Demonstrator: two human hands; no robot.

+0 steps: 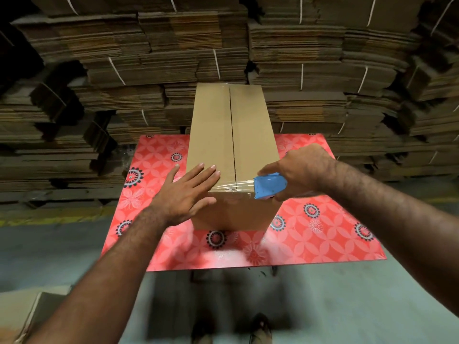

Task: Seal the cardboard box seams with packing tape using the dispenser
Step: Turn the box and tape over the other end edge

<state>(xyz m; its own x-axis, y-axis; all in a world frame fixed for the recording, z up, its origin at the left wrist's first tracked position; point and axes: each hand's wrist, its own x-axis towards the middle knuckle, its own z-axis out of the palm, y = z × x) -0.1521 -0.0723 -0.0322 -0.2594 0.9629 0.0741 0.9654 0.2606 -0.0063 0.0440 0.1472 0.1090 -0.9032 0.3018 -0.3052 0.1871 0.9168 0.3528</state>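
A tall brown cardboard box [216,135] stands on a red flower-patterned table [323,234], its top flaps closed with a dark centre seam running away from me. Clear tape [234,186] lies across the near top edge, and some shiny tape shows at the far edge. My right hand [300,170] grips a blue tape dispenser [269,186] at the box's near right corner. My left hand [188,192] lies flat with straight fingers on the near left corner of the box, thumb against the front face.
High stacks of flattened cardboard [310,70], tied with white string, fill the wall behind the table. The floor [62,256] is grey concrete. More flat cardboard [32,316] lies at the lower left. My feet [259,328] show below the table's near edge.
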